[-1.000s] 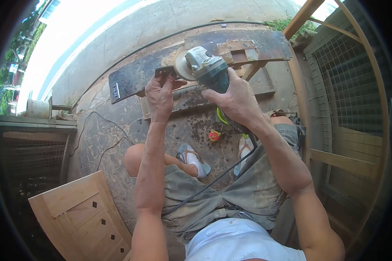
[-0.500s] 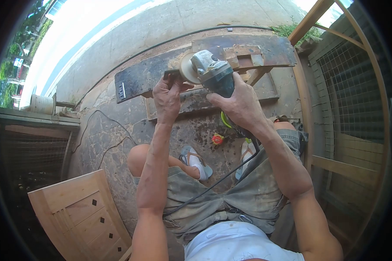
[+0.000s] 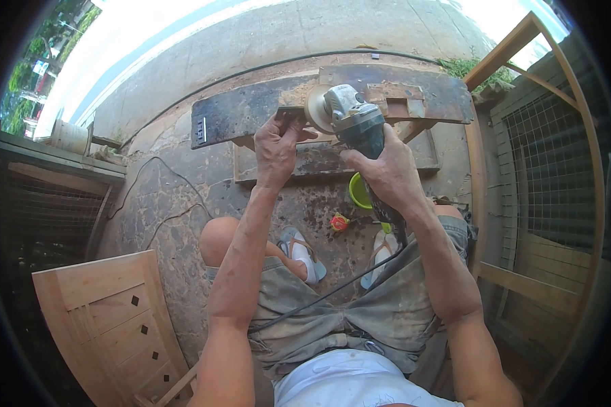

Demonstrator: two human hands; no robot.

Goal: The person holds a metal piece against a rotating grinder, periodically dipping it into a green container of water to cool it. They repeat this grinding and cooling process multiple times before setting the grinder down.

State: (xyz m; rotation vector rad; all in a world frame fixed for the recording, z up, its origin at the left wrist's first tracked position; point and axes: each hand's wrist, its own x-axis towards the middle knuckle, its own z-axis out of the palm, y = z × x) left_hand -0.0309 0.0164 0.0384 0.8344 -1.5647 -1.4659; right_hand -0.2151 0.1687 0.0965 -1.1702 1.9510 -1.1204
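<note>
My right hand (image 3: pixel 392 171) is wrapped round the dark body of an angle grinder (image 3: pixel 361 124) with a grey metal head. Its pale round disc (image 3: pixel 316 109) faces left, over the work bench (image 3: pixel 241 112). Pinched in the fingers of my left hand (image 3: pixel 276 150) is a small dark flat piece (image 3: pixel 290 110), its right end right at the disc's edge. My fingers cover part of this piece. The grinder's black cord (image 3: pixel 326 294) runs down across my lap.
A bright green bowl (image 3: pixel 360 190) and a red-and-yellow round object (image 3: pixel 339 222) are on the stained floor below the bench. At lower left leans a wooden panel (image 3: pixel 108 298) with dark diamond inlays. A wooden frame (image 3: pixel 478 197) and wire mesh (image 3: pixel 546 159) stand at right.
The camera view has shifted, so the bench sits slightly lower and further right. More of the green bowl shows. Both hands keep their holds, with the piece still at the disc.
</note>
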